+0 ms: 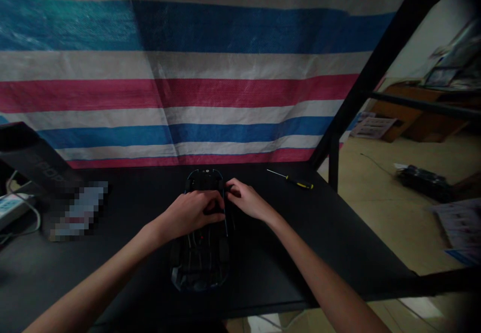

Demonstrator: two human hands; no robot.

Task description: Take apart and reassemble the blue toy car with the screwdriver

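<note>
A dark toy car (pixel 199 268) with blue-edged bodywork lies on the black table, its underside apparently facing up, with wheels at its sides. My left hand (pixel 197 210) reaches across its middle, fingers bent and closed on the car's right edge. Close by on the right, my right hand (pixel 244 198) has its fingers curled together at the car's side, near the far right wheel. Whether those fingertips hold a small part is too dark to see. To the right, apart from both hands, lies a screwdriver (pixel 299 182) with a yellow and black handle.
The black table (pixel 300 253) ends at a front edge and a slanting right edge. A striped plastic sheet (pixel 240 67) hangs behind it. At left are a dark box (pixel 37 162), a blurred-out item (pixel 84 208) and a white power strip (pixel 15 208). A black frame post (pixel 361 87) stands at right.
</note>
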